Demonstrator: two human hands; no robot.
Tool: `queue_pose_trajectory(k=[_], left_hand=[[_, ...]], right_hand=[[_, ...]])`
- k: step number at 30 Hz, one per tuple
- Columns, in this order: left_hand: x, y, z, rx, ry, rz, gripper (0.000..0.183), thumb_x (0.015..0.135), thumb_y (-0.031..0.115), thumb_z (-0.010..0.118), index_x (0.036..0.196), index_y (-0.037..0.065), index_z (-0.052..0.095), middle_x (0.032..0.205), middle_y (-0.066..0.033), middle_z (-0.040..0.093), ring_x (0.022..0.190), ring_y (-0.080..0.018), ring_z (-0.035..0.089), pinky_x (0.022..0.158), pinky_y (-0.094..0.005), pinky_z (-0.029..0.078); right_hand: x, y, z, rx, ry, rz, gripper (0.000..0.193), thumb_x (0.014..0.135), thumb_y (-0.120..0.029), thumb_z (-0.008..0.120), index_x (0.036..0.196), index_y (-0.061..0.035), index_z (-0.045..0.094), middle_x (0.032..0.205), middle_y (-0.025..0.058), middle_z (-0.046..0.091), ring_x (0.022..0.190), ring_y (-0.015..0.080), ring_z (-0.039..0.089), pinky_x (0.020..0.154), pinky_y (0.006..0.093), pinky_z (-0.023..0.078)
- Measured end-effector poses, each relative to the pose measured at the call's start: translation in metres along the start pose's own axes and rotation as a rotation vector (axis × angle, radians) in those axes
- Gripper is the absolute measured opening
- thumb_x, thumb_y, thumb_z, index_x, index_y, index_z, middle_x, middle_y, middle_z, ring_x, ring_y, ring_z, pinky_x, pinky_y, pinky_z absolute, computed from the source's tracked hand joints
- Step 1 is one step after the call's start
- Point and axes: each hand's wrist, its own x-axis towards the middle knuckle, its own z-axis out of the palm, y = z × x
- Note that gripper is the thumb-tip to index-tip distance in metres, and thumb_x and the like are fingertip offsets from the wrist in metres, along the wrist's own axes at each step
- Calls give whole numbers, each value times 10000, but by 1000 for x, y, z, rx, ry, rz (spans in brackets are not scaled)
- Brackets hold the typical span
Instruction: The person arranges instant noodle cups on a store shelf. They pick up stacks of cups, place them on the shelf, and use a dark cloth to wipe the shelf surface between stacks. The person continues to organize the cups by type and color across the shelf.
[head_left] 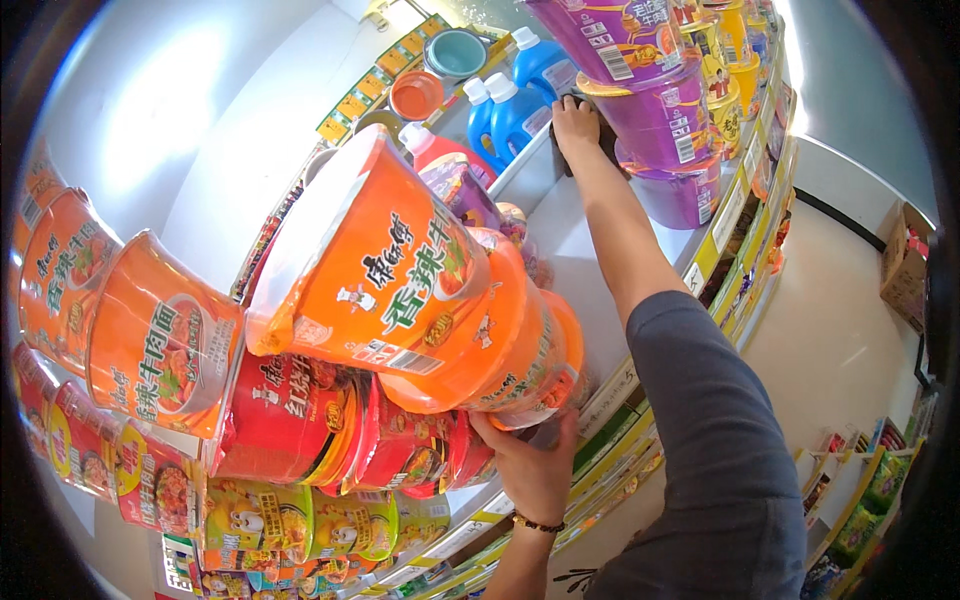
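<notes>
My left hand (530,470), with a beaded bracelet on its wrist, grips the lower end of a stack of orange instant noodle tubs (400,262). The stack leans to the left across the view, its pale lid side toward the upper left. Up at the far end of the white shelf (575,235), my right hand (577,125) curls its fingers at the shelf's back board. A dark thing shows beside that hand, but what the fingers hold is hidden. Close to its right stand stacked purple noodle tubs (665,125).
Red noodle tubs (290,425) and more orange tubs (165,335) stand on the left, with green tubs (350,525) below them. Behind the back board are blue detergent bottles (520,115) and a teal basin (456,52). Yellow tubs (722,75) stand beyond the purple ones.
</notes>
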Motion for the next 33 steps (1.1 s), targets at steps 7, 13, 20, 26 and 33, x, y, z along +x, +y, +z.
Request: queue_pose_trajectory(k=[7,13,20,26,33], left_hand=[[-1,-3,0,22,-3,77,1080,685,253,782,1368,-73,12,1133,-349,491,983,-460,554,789,-440,481],[2,7,2,22,34,120,1064,693,225,775,1369,-79,12,1120,-332,506,963,-429,575,775,-425,497],[0,9,0,-45,30,79,1041,710,220,759,1393,-35,16,1075,-282,548,905,-369,608,745,-397,505],[1,11,-2,-59,4,40,1037,715,215,755,1399,-30,15,1024,-244,574,863,-324,619,724,-386,506],[0,26,-5,-97,-36,1,997,749,118,717,1417,28,-17,1211,-255,481,976,-290,583,830,-366,469]], right_hand=[[-3,-9,-8,-111,-31,16,286,910,-181,416,1158,-97,530,1263,102,469,1108,297,506,851,383,469],[-25,-11,-13,-8,31,-192,254,863,-184,465,1069,-103,590,1108,89,542,1025,278,531,802,404,470],[-68,-30,-48,208,-132,-445,237,866,-161,471,1029,-138,643,1104,76,579,1064,289,523,793,399,478],[-79,-15,-73,-45,-347,-172,239,824,-161,515,995,-136,680,1124,81,616,1085,286,531,913,493,397],[-88,-30,-51,124,-623,-359,348,745,-125,545,1071,-135,664,1148,103,612,1099,299,550,938,493,361]])
